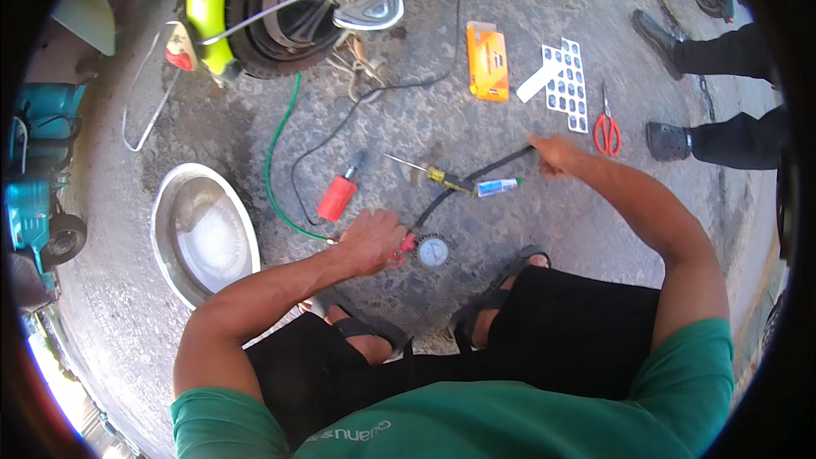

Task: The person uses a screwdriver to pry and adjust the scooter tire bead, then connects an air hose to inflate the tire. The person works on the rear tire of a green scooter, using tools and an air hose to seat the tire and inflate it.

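My left hand point(372, 242) is closed around a red tyre inflator gun point(406, 246) with a round white pressure gauge point(433, 251). From the gun a black hose point(501, 160) runs up and to the right. Its far end is in the closed fingers of my right hand point(557, 155), which partly hide the tip. A green air hose point(274, 149) meets the gun beside my left hand. Near the middle of the black hose lie a screwdriver with a yellow and black handle point(450, 179) and a small blue and white tube point(499, 187).
A red-handled tool point(337, 195) and a metal basin point(174, 212) lie left. Ahead are an orange box point(487, 64), a sheet of patches point(568, 89) and red-handled scissors point(607, 132). A motorbike wheel point(272, 8) stands at the top left; another person's shoes point(669, 141) are right.
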`<state>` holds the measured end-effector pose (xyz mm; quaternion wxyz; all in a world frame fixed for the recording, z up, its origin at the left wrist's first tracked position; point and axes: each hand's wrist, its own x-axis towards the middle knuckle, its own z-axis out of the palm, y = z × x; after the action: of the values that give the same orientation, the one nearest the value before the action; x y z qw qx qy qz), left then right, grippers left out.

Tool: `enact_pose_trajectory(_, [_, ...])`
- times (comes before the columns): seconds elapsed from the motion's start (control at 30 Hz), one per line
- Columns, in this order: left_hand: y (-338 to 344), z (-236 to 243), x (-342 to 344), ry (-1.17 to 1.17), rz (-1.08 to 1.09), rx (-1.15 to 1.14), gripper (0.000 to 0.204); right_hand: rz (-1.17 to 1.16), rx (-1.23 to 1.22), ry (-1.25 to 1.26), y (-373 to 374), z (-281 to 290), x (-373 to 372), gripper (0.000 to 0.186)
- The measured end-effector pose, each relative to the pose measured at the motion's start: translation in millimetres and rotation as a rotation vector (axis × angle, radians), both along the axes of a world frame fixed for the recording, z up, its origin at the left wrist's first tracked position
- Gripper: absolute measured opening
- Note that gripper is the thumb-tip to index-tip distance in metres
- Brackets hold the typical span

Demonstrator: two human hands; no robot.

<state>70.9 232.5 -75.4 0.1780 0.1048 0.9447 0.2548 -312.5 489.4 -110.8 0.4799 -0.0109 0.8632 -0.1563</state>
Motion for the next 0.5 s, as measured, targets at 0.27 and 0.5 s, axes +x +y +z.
enact_pose_trajectory(0.27, [-34,0,-42,-0.031,0.173,0.048,0.039,-0.158,-0.058,0.208,-10,-11,18,0.038])
enact_pose_trajectory(0.5, [-50,43,-92,-0.120,0.555,0.373,0.035,0.227,-0.549,0.521,-96,97,41,0.039])
